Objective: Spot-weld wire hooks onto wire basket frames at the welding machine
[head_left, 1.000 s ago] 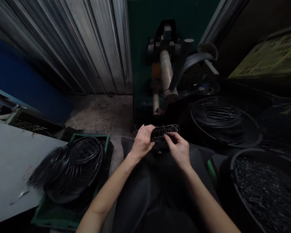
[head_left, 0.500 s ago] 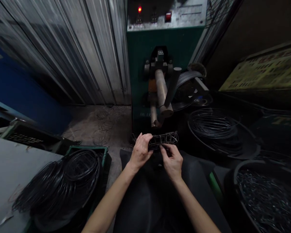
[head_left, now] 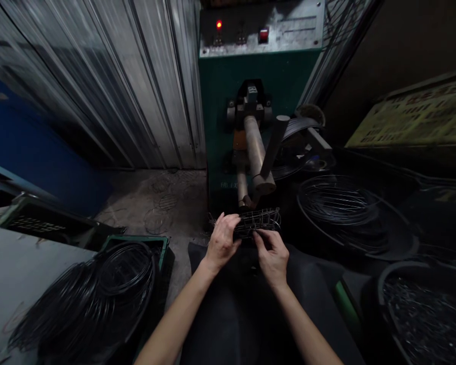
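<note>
A small round wire cage [head_left: 264,218] is held sideways just in front of the welding machine's electrode arms [head_left: 258,157]. My left hand [head_left: 223,241] is closed round its left part, the fingers over the top. With thumb and fingertips pinched together, my right hand [head_left: 272,253] touches the cage's near side. Whether a small piece sits between those fingertips cannot be made out. Above the cage, the lower electrode tip [head_left: 244,200] is close to the wires; contact is unclear.
The green machine [head_left: 220,91] has a lit red lamp [head_left: 219,24]. On the left, wire rings [head_left: 125,268] are piled over a green crate [head_left: 167,248]. To the right are a tub of wire grids [head_left: 334,203] and a bucket of small metal pieces [head_left: 421,314]. Wire rings [head_left: 167,203] lie on the floor.
The whole view has shifted slightly, with the machine lower in the picture. The wire cage looks tilted a little differently and nearer the lower electrode. Both hands keep their hold.
</note>
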Demonstrator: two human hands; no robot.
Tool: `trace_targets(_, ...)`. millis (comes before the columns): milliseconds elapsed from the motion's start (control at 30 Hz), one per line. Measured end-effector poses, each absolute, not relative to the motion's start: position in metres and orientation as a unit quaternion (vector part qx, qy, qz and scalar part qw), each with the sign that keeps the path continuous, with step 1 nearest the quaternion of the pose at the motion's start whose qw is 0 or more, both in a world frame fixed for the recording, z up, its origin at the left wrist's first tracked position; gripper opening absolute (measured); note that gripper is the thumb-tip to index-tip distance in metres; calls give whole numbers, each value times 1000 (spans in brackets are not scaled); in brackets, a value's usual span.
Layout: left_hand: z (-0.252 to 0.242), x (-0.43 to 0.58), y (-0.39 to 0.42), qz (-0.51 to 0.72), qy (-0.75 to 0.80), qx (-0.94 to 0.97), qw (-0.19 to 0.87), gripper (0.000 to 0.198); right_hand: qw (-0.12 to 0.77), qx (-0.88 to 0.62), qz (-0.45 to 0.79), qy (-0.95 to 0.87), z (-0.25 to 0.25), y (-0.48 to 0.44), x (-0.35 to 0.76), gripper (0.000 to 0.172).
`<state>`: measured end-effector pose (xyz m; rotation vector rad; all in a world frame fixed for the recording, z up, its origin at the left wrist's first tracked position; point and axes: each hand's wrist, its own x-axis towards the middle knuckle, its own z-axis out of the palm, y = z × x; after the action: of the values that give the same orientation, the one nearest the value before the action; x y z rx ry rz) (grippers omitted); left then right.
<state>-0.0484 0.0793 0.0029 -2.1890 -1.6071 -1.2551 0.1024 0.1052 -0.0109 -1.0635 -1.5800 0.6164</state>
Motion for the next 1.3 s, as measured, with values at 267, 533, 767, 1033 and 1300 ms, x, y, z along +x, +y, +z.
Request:
trace_targets(267,-1,-51,91,-430,-523,-731,84,57,539,-444,270,-663,-16,115,101,16)
trace_targets(533,-3,-54,98,-439,-513,-733,80,56,542,-437,264,-667,-14,121,99,17)
trace_targets(767,-8,-57,103,-443,-511,-733,78,56,539,-435,259,-673,-18,126,100,16)
trace_targets(1033,-9,-57,109,-449,-513,-728,74,52,543,-426,257,-677,-17,132,97,14)
trace_targets(1300,-2,-59,106,-426,-521,-736,68,54,533,-439,265,-674,-14,131,97,18)
